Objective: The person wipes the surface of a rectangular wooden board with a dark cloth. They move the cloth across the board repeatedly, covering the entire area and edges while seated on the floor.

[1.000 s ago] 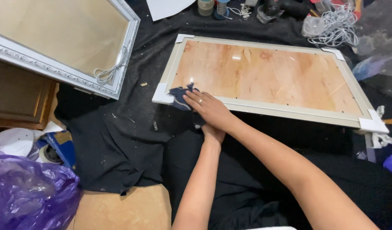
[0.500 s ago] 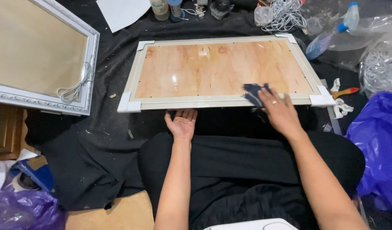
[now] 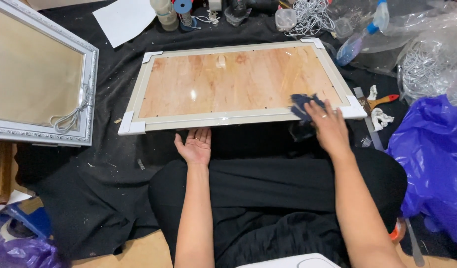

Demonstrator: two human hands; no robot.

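A cream picture frame (image 3: 139,97) with a glossy wooden-looking panel lies flat on black cloth in front of me. My right hand (image 3: 327,126) presses a dark blue rag (image 3: 303,104) onto the frame's near right corner. My left hand (image 3: 194,146) rests palm up, fingers apart and holding nothing, on the cloth just below the frame's near edge, left of centre. White corner protectors sit on the frame's corners.
An ornate silver frame (image 3: 87,99) with a coiled cord lies at the left. Bottles, a tape roll and a bundle of white cord (image 3: 310,17) stand behind. A spray bottle (image 3: 360,37), a paintbrush (image 3: 382,101) and a blue plastic bag (image 3: 431,164) are at the right.
My right hand has slid the rag along the frame's near edge from the left corner to the right corner. My left hand has come to rest palm up below the frame.
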